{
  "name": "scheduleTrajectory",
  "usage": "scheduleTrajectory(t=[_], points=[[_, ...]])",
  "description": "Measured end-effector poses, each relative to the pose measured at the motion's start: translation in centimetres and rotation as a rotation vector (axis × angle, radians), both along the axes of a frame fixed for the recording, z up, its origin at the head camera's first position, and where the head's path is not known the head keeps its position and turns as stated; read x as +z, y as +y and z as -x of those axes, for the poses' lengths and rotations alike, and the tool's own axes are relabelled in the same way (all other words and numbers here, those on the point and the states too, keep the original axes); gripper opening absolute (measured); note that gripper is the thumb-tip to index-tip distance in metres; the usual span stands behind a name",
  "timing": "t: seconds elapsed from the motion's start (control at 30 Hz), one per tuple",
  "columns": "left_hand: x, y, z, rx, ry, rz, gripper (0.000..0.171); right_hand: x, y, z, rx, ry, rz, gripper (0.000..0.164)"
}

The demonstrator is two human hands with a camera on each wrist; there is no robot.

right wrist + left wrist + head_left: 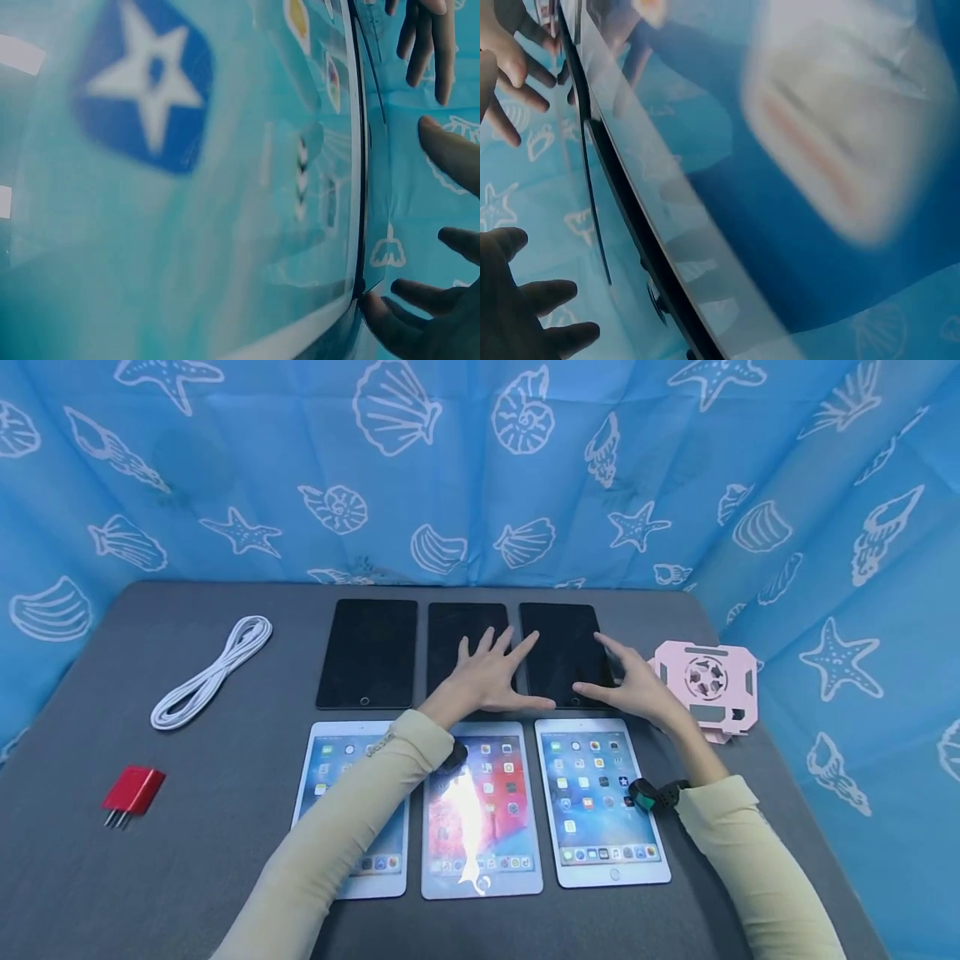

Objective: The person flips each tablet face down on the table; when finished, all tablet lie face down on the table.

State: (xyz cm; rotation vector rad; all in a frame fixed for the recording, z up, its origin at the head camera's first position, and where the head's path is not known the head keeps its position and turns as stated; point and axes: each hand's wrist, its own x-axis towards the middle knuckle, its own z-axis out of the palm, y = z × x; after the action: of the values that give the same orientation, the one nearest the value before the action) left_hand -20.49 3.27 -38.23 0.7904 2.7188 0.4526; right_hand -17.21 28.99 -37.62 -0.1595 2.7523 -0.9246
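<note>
Three dark-screened tablets lie in a back row: left (367,652), middle (457,631) and right (558,647). My left hand (487,681), fingers spread, is over the middle dark tablet and the gap beside the right one. At the right dark tablet's right side is my right hand (637,689), with thumb and a finger apart over its edge; contact cannot be told. Three white tablets with lit home screens form the front row: left (386,843), middle (510,827) and right (600,793). My left sleeve covers part of the left one.
A bundled white cable (206,681) and a red plug adapter (135,789) lie at the left of the grey table (225,785). A pink stand (705,681) with a round cutout is beside my right hand. Blue seashell-patterned cloth (465,485) borders the table.
</note>
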Motion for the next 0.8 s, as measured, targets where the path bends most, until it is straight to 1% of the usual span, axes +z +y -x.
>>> scheduleTrajectory(t=[0.17,0.27,0.4,0.5,0.6,0.8], points=[[-0.2,0.9,0.0,-0.026,-0.033,0.016,0.114,-0.3,0.0,0.2,-0.007,-0.027,-0.013,0.101],[-0.3,1.2,-0.1,-0.03,-0.056,0.052,0.113,-0.5,0.1,0.3,0.009,-0.045,-0.015,0.102],[-0.5,1.5,-0.2,-0.03,-0.085,0.079,0.112,-0.6,0.3,0.4,0.023,-0.075,-0.039,0.11],[-0.7,1.7,-0.4,-0.035,-0.097,0.08,0.111,-0.5,0.2,0.4,0.009,-0.108,-0.069,0.118],[-0.9,1.9,-0.5,-0.037,-0.089,0.088,0.109,-0.4,0.2,0.4,-0.023,-0.147,-0.084,0.124],[-1.2,1.9,-0.4,-0.025,-0.022,0.141,0.102,-0.4,0.0,0.7,-0.058,-0.195,-0.142,0.128]])
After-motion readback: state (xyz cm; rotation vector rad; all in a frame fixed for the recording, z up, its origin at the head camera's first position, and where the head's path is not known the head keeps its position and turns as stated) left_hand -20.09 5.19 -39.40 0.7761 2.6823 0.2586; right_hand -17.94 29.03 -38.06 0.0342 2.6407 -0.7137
